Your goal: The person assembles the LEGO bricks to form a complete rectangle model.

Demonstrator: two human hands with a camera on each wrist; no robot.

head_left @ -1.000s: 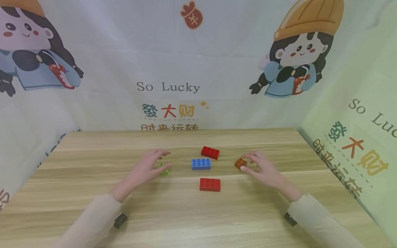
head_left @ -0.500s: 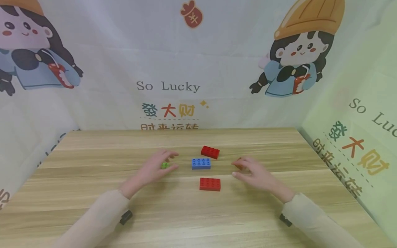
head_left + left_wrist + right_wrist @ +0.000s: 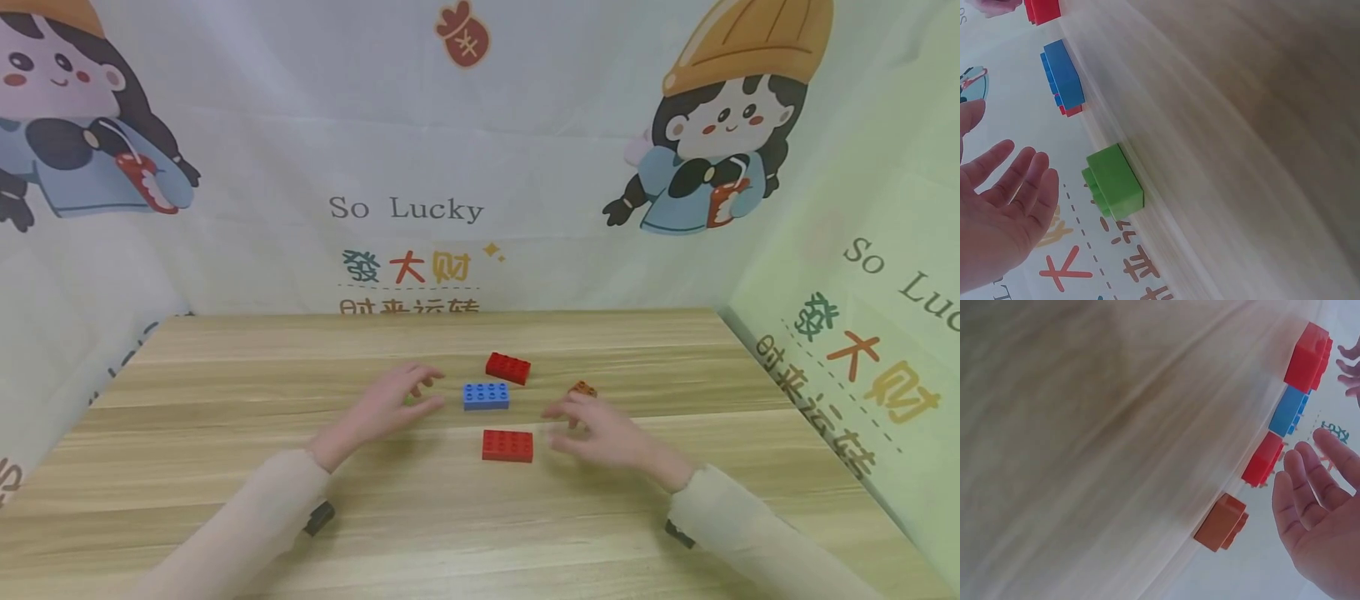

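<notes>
My left hand (image 3: pixel 386 406) hovers over the table with relaxed, parted fingers and nothing in them. Beneath it sits a green toy brick (image 3: pixel 1115 180), mostly hidden by the hand in the head view. A blue brick (image 3: pixel 486 397) lies just right of the left fingertips. My right hand (image 3: pixel 607 433), its fingers loosely bent and holding nothing, is right of the near red brick (image 3: pixel 507 446). Behind that hand an orange-brown brick (image 3: pixel 583 389) shows partly; the right wrist view has the whole orange-brown brick (image 3: pixel 1221 522) on the tabletop. Farther back is another red brick (image 3: pixel 508 367).
The wooden table (image 3: pixel 450 533) reaches back to a white printed cloth (image 3: pixel 525 167), which also hangs along both sides. Beige sleeves (image 3: pixel 247 517) cover the forearms, with a small dark device (image 3: pixel 319 517) under the left wrist.
Both hands have moved inward toward the middle bricks, the right one also nearer the front. The orange-brown brick has come out from between the right fingers' view; all bricks stay put.
</notes>
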